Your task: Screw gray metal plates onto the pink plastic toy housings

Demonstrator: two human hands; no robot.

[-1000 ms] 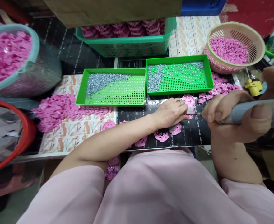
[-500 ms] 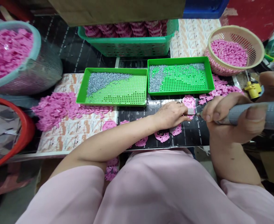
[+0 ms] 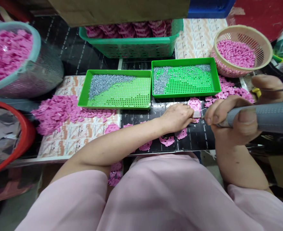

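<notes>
1 workbench (image 3: 199, 141), black lettered covering in front, patterned sheets beside it.
1 mesh basket (image 3: 48, 77), blue-grey, at far left, filled with pink pieces.
1 crate (image 3: 136, 48), teal, at the back, holding stacked pink parts.
1 tub (image 3: 30, 133), red-rimmed, left, below the mesh basket, with flat grey pieces inside.
1 round basket (image 3: 264, 64), cream, at back right, partly filled with small pink pieces.
2 shallow trays, green, perforated, side by side at centre: left tray (image 3: 131, 93), right tray (image 3: 191, 85).
1 pink heap (image 3: 57, 112), loose, left of the left tray.
1 power driver (image 3: 271, 117), grey, lying nearly level, tip pointing left.
1 right hand (image 3: 237, 138), fingers wrapped round the driver near its tip end.
1 left hand (image 3: 176, 117), ringed, reaching across the bench; fingers curled, thumb and fingers closed on the left end of a small plate.
1 pink part (image 3: 194, 104), on the black covering below the right tray, just beyond the left fingertips.
1 small plate (image 3: 196, 114), grey, over the pink part, between left fingers and driver tip.
Silvery metal pieces (image 3: 107, 83), many, spread in both trays.
</notes>
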